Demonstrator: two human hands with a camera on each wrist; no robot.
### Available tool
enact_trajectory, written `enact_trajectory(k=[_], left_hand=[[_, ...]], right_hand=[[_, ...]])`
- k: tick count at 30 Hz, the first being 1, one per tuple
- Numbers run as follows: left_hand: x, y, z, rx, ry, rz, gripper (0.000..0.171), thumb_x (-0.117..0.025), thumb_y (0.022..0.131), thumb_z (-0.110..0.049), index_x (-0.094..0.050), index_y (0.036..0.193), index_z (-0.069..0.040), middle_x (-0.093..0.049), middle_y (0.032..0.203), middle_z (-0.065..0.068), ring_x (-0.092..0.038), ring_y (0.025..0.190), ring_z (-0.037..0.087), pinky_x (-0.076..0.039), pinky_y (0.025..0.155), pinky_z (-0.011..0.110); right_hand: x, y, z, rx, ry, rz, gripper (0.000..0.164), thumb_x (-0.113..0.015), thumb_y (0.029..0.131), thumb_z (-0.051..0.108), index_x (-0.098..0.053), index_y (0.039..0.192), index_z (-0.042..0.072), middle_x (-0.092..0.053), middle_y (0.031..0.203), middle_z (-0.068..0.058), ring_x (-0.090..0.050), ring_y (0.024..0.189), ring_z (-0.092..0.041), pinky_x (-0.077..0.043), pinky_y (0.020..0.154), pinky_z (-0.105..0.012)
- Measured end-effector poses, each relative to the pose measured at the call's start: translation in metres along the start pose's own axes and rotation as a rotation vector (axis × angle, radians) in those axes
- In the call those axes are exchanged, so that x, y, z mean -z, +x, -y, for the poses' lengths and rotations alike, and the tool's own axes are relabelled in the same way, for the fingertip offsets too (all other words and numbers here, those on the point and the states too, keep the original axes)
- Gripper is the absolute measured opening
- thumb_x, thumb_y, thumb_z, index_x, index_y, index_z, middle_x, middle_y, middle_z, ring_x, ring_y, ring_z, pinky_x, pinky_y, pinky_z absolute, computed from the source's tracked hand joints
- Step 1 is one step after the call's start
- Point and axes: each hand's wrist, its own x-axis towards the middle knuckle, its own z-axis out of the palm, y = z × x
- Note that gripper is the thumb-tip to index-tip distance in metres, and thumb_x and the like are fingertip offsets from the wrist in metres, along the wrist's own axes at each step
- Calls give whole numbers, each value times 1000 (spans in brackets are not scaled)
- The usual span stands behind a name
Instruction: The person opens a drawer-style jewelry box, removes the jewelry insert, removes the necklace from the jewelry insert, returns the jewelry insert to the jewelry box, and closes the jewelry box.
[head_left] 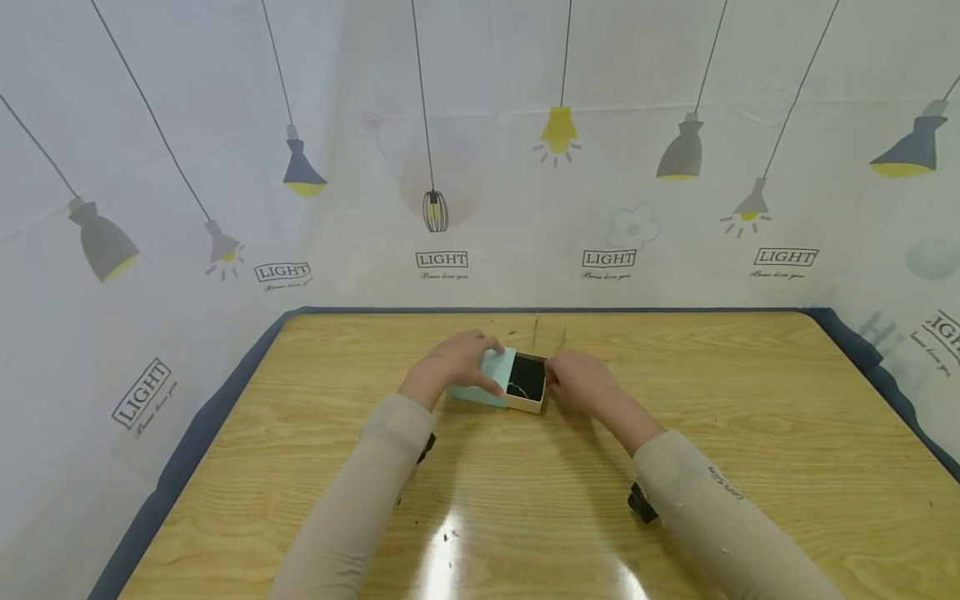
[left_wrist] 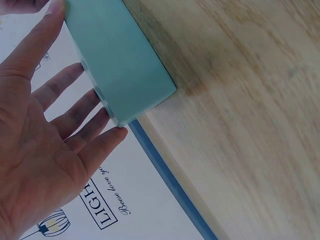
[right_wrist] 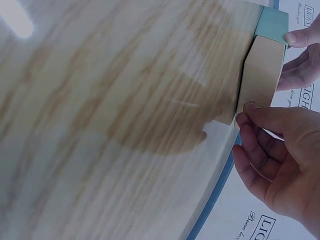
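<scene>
A small drawer-style cardboard box lies on the table, its pale teal sleeve (head_left: 480,397) on the left. The beige drawer (head_left: 525,405) sticks partly out to the right. Inside it is a black insert (head_left: 528,375) with a thin, light, chain-like line (head_left: 519,388) across it; its kind is too small to tell. My left hand (head_left: 453,362) grips the sleeve, thumb on the near side and fingers across the far side. At the drawer's right end, my right hand (head_left: 581,381) pinches the edge between thumb and fingers. The left wrist view shows the teal sleeve (left_wrist: 120,55) close up.
The wooden table (head_left: 750,375) has small dark marks and bright reflections. Behind it hangs a white cloth (head_left: 510,192) printed with lamps, with a dark blue edge (head_left: 525,310) along the table's back. Dark wrist devices (head_left: 642,503) sit under the sleeves.
</scene>
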Motion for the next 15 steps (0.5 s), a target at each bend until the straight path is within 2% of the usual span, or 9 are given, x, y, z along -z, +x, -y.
enact_trajectory(k=[15], left_hand=[[-2, 1, 2, 3, -11, 6, 77, -82, 78, -50, -53, 143, -23, -46, 152, 6, -47, 135, 27, -44, 110, 45]], right_hand=[[2, -2, -1, -8, 14, 1, 9, -67, 92, 10, -70, 84, 12, -70, 81, -3, -62, 71, -17, -54, 63, -34]])
